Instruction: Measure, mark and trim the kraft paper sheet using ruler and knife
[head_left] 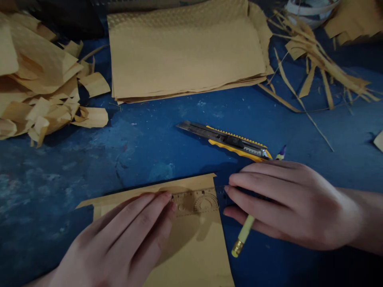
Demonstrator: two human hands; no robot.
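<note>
Ruler (191,202) of clear plastic, flat across the upper part of the brown paper (194,247), right end reaching a little past the paper's side edge. Left part covered by the left hand (119,235), fingers close together and bent down onto plastic and paper; not possible to tell whether pinching the ruler or only pressing it. At the other end, the right hand (293,203), fingertips at the ruler's tip and probably touching it, with a pencil (247,230) held among the fingers, eraser toward the bottom of the view, purple point coming out above. Judging by look, to be handled as something very light, thin and a bit springy, smooth enough to slide easily when pressed at one place only. Liable to crack if bent strongly. Best taken by the two short ends, or pressed from above with fingertips spread, leaving the long edge and the printed marks free. Under it, paper also light, rather soft, easy to crease along the narrow strip at the top; better to press flat than to pull by the edge. Beyond, on the blue table (143,135), a cutter knife (227,140), near the right hand: to be taken only by the yellow handle. Further back, a stack of paper (185,56), between paper scraps (50,87) and thin paper strips (323,65).
</note>
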